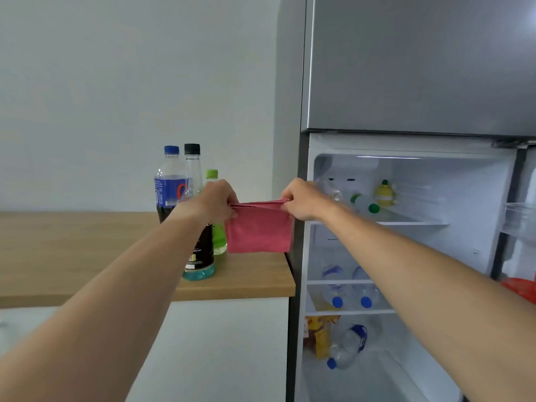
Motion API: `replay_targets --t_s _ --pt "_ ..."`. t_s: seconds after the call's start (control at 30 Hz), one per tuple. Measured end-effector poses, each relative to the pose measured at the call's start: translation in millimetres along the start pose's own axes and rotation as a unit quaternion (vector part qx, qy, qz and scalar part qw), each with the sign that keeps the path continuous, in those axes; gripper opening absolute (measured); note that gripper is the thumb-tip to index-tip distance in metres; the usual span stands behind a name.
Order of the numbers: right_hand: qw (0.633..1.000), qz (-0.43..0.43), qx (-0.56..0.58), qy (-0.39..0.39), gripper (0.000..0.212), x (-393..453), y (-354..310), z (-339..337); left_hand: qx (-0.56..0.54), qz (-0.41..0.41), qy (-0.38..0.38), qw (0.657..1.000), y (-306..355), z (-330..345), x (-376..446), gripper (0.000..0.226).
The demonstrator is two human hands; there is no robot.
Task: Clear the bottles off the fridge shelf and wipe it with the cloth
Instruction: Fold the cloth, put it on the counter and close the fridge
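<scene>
While three bottles [190,204] stand left of the fridge [406,82], the left hand [216,200] and right hand [301,200] each pinch the pink cloth [259,230] — held up just left of it.

Soft matt pink cloth [259,227]; wood-grain counter [87,242]; clear glossy plastic bottles [185,181]; brushed grey metal fridge door [420,62].
</scene>
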State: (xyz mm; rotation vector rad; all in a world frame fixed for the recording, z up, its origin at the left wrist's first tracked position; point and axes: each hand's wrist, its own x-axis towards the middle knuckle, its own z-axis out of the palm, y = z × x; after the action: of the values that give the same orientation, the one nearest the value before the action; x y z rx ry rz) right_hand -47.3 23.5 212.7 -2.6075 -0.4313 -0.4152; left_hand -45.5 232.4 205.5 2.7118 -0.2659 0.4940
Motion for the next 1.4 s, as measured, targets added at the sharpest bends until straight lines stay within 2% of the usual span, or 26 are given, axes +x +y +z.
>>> replay_targets --t_s 0.07,0.1,0.27,0.33,0.43,0.6,0.7,0.8,0.9,1.03,1.17,1.27,1.4 --pt "0.999 -0.017 0.010 0.037 0.039 2.1 1.7 14.3 -0.011 0.011 0.052 0.999 -7.4 8.6 -3.6 0.022" --pt "0.999 -0.017 0.018 0.038 0.038 1.1 6.2 25.4 -0.017 0.014 0.055 0.998 -11.5 17.1 -8.0 0.021" --pt "0.996 0.000 0.015 -0.084 0.022 -31.9 51.1 102.8 0.002 0.003 -0.033 0.999 -38.3 89.6 -55.1 0.019" --pt "0.998 0.005 0.030 -0.055 0.024 -48.0 65.8 125.4 -0.004 0.009 -0.040 0.999 -45.8 109.1 -70.2 0.030" --pt "0.998 0.003 0.061 -0.004 0.037 -66.4 72.6 142.1 0.023 0.031 -0.011 0.999 -48.3 118.5 -85.8 0.034" --pt "0.999 -0.028 0.003 -0.047 0.073 -94.6 72.8 155.2 0.166 0.016 0.039 0.985 -30.2 136.3 -110.0 0.037" --pt "0.998 -0.034 -0.041 -0.036 0.083 -114.3 78.0 160.2 0.222 -0.034 0.036 0.974 -15.1 156.8 -122.6 0.064" --pt "0.997 -0.021 -0.055 -0.043 0.083 -138.3 92.8 156.3 0.224 -0.104 0.035 0.968 1.0 172.0 -130.2 0.080" --pt "0.990 0.040 -0.122 -0.058 0.073 -167.8 123.7 144.1 0.188 -0.095 0.055 0.976 16.0 185.6 -135.6 0.081" --pt "0.960 0.187 -0.204 -0.039 0.076 -205.7 182.4 106.1 0.159 0.055 0.117 0.979 34.5 200.0 -136.0 0.076" --pt "0.918 0.336 -0.210 -0.037 0.081 -250.6 219.2 56.0 0.143 0.145 0.058 0.977 64.1 210.8 -136.0 0.103" --pt "0.885 0.401 -0.233 -0.028 0.081 -285.4 229.3 28.2 0.105 0.147 0.028 0.983 95.4 220.0 -137.9 0.121" --pt "0.836 0.490 -0.244 -0.033 0.073 -328.9 237.3 6.5 0.046 0.135 0.023 0.989 128.9 228.2 -143.5 0.103"
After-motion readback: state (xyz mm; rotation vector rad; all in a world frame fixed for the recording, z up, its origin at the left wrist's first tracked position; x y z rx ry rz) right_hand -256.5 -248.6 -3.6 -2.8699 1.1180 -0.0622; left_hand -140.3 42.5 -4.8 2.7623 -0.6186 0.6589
